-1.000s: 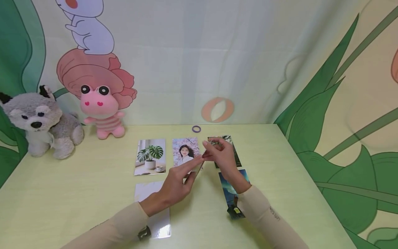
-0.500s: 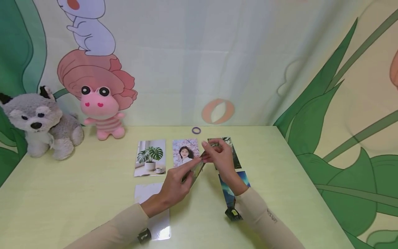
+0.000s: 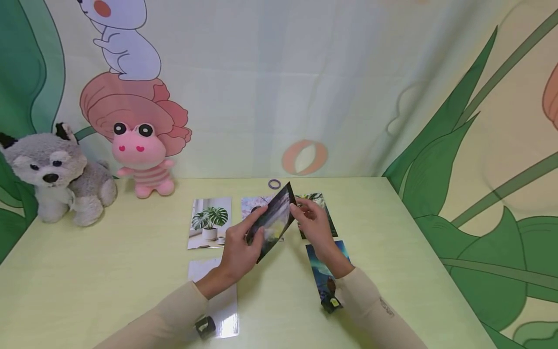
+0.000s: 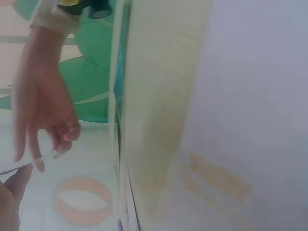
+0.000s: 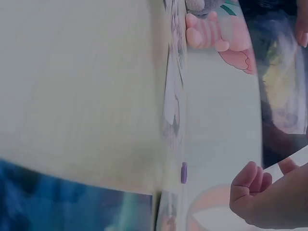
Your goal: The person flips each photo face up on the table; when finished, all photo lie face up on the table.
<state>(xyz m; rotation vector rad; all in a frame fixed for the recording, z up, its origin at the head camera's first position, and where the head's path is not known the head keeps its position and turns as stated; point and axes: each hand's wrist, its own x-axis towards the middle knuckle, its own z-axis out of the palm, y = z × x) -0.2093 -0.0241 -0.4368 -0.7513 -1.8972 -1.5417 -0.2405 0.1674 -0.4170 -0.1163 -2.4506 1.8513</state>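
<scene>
A dark-bordered photo card [image 3: 275, 218] with a blurred picture is held up, tilted, above the table. My left hand [image 3: 241, 249] grips its left side, the thumb lying across the front. At its right edge, my right hand [image 3: 316, 225] pinches the card between thumb and fingers. The right wrist view shows the card [image 5: 284, 77] face on at the right, with my right hand [image 5: 269, 197] at its lower edge. Behind the card lies a photo of a person under pink blossoms [image 3: 248, 204], mostly covered. A green leafy photo [image 3: 329, 218] lies partly behind my right hand.
A potted-plant photo [image 3: 210, 218] lies left, a pale card [image 3: 224, 310] below it under my left arm. A blue night-sky photo [image 3: 320, 271] lies by my right wrist. A purple ring [image 3: 274, 184], a husky plush [image 3: 56, 169] and a pink plush [image 3: 144, 155] stand farther back.
The held card has turned from nearly edge-on so that its picture now faces the camera, and its top corner has risen. My left thumb now lies over its front.
</scene>
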